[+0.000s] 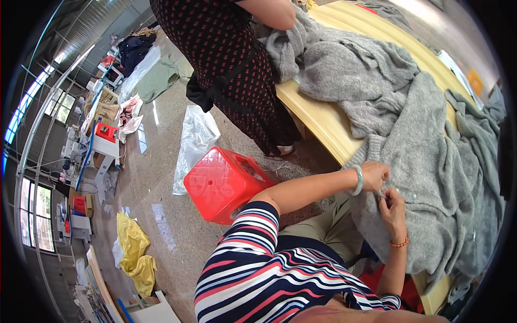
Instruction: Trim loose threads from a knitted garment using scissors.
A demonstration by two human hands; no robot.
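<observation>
A fuzzy grey knit cardigan point(425, 161) is spread over the table's near edge and hangs toward my lap, with small pale buttons point(413, 196) along its front band. My left hand point(374, 176), with a pale green bangle at the wrist, is closed on the cardigan's front edge, fingers bent. Just below it, my right hand point(393, 209), wearing an orange bead bracelet, pinches the same edge between thumb and fingers. The two hands almost meet. Whatever tiny part lies between the fingertips is hidden.
More grey knitwear point(361, 64) lies on the yellow wooden table point(323, 121). Across its corner stands a co-worker in a dark patterned dress point(231, 81). A red plastic stool point(221, 183) is at my left, beside clear plastic sheeting point(194, 134). Yellow cloth point(134, 250) lies farther left.
</observation>
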